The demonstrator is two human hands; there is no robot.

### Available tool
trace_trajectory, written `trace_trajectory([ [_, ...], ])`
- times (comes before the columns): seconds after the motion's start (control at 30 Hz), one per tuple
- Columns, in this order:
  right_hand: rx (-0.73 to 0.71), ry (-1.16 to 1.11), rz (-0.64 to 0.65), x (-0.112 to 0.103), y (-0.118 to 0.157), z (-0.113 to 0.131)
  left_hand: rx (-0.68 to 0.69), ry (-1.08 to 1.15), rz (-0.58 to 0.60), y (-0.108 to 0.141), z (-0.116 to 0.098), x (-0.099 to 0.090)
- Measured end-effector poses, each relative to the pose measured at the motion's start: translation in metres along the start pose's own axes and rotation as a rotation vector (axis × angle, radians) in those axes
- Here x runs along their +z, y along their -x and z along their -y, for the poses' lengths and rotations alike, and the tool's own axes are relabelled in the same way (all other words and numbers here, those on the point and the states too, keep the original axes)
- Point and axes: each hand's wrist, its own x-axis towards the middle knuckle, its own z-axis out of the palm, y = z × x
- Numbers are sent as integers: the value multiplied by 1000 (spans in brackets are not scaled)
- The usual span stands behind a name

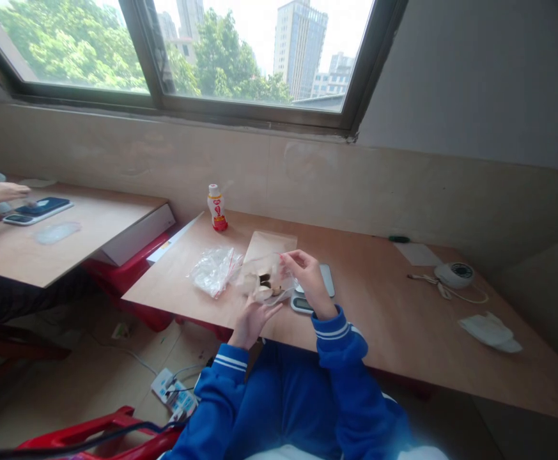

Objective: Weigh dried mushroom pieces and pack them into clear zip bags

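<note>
The right hand (310, 278) pinches the top edge of a clear plastic bag (264, 275) above a plywood desk (379, 319). The left hand's (252, 322) fingers reach the bag's lower edge; grip cannot be confirmed. Glare obscures the pale and dark contents. The hands partly hide a digital scale (302, 305).

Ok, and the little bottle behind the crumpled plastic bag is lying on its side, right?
Not quite. The bottle is standing upright, not lying on its side, as the head view shows. It is behind the crumpled plastic bag, just as you said.
</note>
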Motion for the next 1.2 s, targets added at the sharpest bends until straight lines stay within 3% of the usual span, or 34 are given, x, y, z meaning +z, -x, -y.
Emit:
trace_trajectory([
  [0.1,50,41,119,2,-2,-17,28,52,-46,4,-7,-4],
  [0.27,-3,161,88,-8,-1,-47,71,-22,-232,6,-22,-15],
  [0.33,-56,307,93,-11,2,-59,89,-29,-225,5,-25,-18],
  [0.53,-246,1054,227,-10,9,-87,171,-26,-197,5,-25,-18],
  [0.67,-323,1198,230,-7,-1,-90,191,-17,-148,10,-29,-13],
  [0.83,-364,1230,227,-6,-27,-66,210,-25,-134,17,-37,-11],
  [1.03,-414,1088,-60,-12,-63,7,215,-3,-130,18,-43,0],
  [1.2,-286,711,113,-14,-84,37,237,-19,-105,5,-38,18],
])
